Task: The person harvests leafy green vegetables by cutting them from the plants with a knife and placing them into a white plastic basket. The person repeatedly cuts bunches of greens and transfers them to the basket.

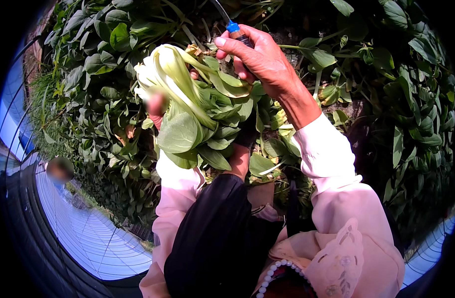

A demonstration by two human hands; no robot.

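Note:
My left hand (156, 108) grips a head of bok choy (182, 97) around its pale stalks, the white base pointing up and left and the green leaves hanging down to the right. Most of that hand's fingers are hidden behind the stalks. To the right, my right hand (246, 52) is closed around the dark handle of a bladed hand tool (233, 28). Blue wrapping covers the neck of its handle, and its narrow metal blade points up and left, cut off by the picture's top. The blade is apart from the bok choy.
Dense leafy plants (97, 100) stand on the left and more (410, 111) on the right. Loose and yellowed leaves (272, 167) lie on the soil between them, near my foot and dark-trousered leg (220, 223). A person (59, 171) is far off at the left, by plastic sheeting (97, 238).

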